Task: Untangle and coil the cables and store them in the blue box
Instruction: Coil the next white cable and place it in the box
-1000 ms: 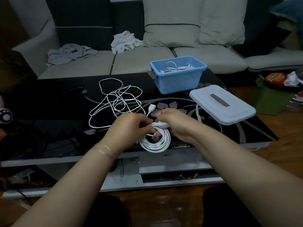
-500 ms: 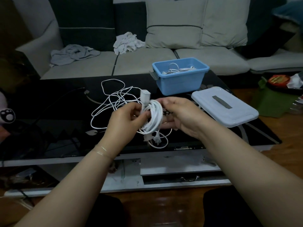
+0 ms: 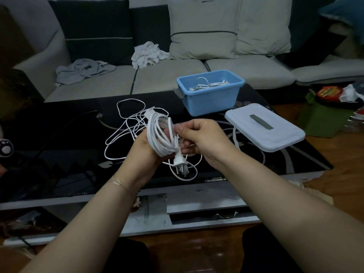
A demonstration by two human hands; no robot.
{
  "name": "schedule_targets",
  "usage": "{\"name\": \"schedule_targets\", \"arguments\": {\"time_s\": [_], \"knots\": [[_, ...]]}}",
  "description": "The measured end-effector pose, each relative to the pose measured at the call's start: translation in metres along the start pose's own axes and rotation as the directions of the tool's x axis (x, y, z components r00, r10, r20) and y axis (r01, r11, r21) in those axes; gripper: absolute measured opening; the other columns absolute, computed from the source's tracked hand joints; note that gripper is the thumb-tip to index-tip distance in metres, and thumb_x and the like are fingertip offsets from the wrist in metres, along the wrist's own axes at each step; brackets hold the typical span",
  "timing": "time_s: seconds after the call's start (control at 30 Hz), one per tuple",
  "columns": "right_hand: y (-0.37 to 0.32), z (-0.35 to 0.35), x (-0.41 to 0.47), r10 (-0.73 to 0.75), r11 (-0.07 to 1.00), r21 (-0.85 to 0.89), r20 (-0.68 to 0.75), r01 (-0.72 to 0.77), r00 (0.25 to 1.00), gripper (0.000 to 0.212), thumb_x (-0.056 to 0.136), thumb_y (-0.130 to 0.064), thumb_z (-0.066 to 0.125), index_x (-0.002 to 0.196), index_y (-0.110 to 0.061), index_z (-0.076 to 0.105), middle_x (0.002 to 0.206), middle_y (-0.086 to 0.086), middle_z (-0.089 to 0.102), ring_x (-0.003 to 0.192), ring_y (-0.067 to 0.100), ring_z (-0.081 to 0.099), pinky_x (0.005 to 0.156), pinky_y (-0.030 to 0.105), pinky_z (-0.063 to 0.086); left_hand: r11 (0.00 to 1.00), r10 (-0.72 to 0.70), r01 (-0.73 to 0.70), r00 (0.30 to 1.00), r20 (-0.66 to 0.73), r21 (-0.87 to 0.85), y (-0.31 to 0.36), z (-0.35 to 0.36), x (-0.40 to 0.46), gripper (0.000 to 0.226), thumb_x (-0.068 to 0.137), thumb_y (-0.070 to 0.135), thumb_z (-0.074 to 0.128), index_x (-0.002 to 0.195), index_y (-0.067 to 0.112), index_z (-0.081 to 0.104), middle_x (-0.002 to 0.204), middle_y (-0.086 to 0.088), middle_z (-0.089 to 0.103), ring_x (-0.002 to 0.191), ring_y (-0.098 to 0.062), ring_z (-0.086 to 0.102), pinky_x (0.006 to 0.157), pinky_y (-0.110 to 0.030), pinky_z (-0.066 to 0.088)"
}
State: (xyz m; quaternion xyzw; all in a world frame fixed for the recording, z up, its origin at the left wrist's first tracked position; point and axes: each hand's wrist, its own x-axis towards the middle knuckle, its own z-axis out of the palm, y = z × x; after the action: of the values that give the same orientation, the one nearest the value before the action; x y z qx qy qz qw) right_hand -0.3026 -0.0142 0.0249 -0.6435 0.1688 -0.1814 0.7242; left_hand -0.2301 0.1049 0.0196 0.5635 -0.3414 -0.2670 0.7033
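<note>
While a second ago the coil hung low by the near table edge, both hands now hold it upright: left hand gripping it, right hand pinching its right side, plug dangling. Ready for the blue box, far right; tangled cable remains behind.

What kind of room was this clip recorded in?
Most likely a home living room: a light sofa with cushions and loose clothes on it, and a black glass coffee table in front of it, where the cables are being sorted.
</note>
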Motion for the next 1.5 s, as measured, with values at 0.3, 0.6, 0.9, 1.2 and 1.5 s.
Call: {"name": "schedule_targets", "arguments": {"time_s": [0.3, 0.6, 0.9, 1.2, 1.5], "knots": [[0.005, -0.005, 0.003, 0.141, 0.990, -0.002, 0.108, -0.142, 0.984, 0.033, 0.075, -0.039, 0.074, 0.091, -0.012, 0.063, 0.066, 0.003, 0.061, 0.058, 0.013, 0.052, 0.057, 0.023, 0.040, 0.965, -0.095, 0.100, 0.995, 0.032, -0.241, -0.006, -0.002, 0.004, 0.020, 0.080, 0.021, 0.055, 0.070, 0.015, 0.072, 0.063, -0.001, 0.063, 0.054, -0.011, 0.061, 0.053, -0.024, 0.053], [0.006, -0.017, 0.007, 0.259, 0.952, 0.085, 0.286, -0.294, 0.922, 0.031, 0.073, -0.045, 0.066, 0.075, -0.015, 0.063, 0.059, -0.003, 0.057, 0.061, 0.008, 0.052, 0.072, 0.023, 0.044, 0.955, -0.148, 0.165, 0.985, 0.087, -0.247, -0.015, -0.001, 0.012, 0.017, 0.077, 0.029, 0.064, 0.079, 0.015, 0.073, 0.075, -0.007, 0.068, 0.069, -0.017, 0.066, 0.066, -0.029, 0.057], [0.005, -0.017, 0.021, 0.229, 0.933, 0.224, 0.235, -0.282, 0.945, 0.036, 0.078, -0.035, 0.063, 0.095, -0.005, 0.066, 0.084, 0.009, 0.067, 0.073, 0.019, 0.064, 0.073, 0.031, 0.052, 0.967, -0.250, 0.249, 0.968, -0.018, -0.045, -0.024, -0.011, 0.033, 0.028, 0.080, 0.050, 0.065, 0.091, 0.024, 0.065, 0.077, 0.005, 0.069, 0.068, -0.008, 0.066, 0.056, -0.022, 0.050], [-0.017, -0.043, 0.062, 0.078, 0.933, 0.360, -0.250, 0.018, 0.965, 0.011, 0.088, -0.016, 0.064, 0.081, -0.010, 0.058, 0.073, 0.004, 0.062, 0.066, 0.013, 0.059, 0.064, 0.027, 0.050, 0.913, -0.021, 0.175, 0.921, -0.388, 0.368, -0.047, -0.033, 0.063, 0.020, 0.099, 0.022, 0.048, 0.096, 0.018, 0.067, 0.092, 0.003, 0.071, 0.079, -0.012, 0.068, 0.066, -0.026, 0.054], [-0.050, -0.086, 0.186, -0.437, 0.825, -0.557, -0.518, 0.099, 0.735, 0.028, 0.078, -0.032, 0.076, 0.086, -0.011, 0.060, 0.084, 0.001, 0.061, 0.079, 0.016, 0.057, 0.075, 0.030, 0.045, 0.711, 0.208, 0.141, 0.894, -0.397, 0.689, -0.054, -0.055, 0.077, 0.020, 0.095, 0.028, 0.052, 0.099, 0.020, 0.070, 0.098, 0.007, 0.065, 0.091, -0.009, 0.059, 0.076, -0.026, 0.045]]}}
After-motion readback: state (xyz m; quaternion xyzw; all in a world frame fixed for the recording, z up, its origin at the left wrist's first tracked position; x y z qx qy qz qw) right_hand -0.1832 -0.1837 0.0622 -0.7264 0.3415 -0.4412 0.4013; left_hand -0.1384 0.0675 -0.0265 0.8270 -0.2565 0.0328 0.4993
